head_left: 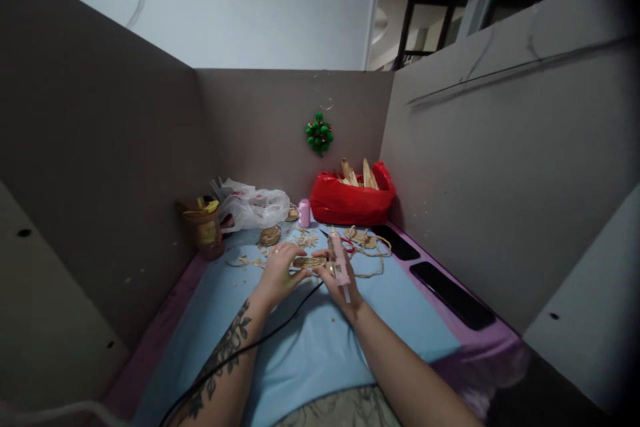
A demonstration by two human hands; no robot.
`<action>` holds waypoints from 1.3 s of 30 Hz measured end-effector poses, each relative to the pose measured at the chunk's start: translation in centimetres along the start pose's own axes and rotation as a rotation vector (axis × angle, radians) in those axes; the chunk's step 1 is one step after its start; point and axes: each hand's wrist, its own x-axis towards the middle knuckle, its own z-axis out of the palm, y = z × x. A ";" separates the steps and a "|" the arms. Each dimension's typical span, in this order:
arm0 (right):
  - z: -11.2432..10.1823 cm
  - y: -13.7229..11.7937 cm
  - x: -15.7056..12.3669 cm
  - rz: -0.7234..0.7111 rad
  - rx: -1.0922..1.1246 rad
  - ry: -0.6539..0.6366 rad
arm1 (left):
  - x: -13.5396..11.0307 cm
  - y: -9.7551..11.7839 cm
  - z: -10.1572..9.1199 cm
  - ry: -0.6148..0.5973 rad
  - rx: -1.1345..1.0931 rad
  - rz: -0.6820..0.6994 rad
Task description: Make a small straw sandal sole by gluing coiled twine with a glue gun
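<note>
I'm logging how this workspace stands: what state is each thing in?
Left hand, gripping the braided piece
Right hand, holding the glue gun, fingers at the piece
Braided piece, held between both hands
Glue gun, nozzle pointing away
Nearer phone, screen dark
Farther phone, screen dark
Red bag, open, husks poking out
White bag, crumpled
Pink container, upright
Pot, upright
Scissors, partly hidden, cannot tell if open
Ornament, hanging

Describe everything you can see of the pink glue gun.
The glue gun is pale pink and looks plastic, with a narrow nozzle pointing forward, a small green light on its side and a pale stick jutting from the rear. It is held in the right hand, above the blue sheet. A black cable seems to lead from it; the join is unclear.
</note>
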 end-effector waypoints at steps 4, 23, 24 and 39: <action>0.0 0.2 -0.1 -0.044 -0.033 -0.013 | 0.1 0.2 -0.2 -0.015 0.007 0.006; 0.8 0.5 -0.9 -0.260 -0.456 0.030 | -0.2 1.3 2.8 0.051 -1.164 -0.849; 0.8 0.5 -0.9 -0.285 -0.445 0.002 | -0.2 1.2 2.7 0.086 -1.214 -0.874; 0.9 0.3 0.2 0.219 0.196 0.076 | -0.3 0.0 3.1 0.109 -0.928 -0.903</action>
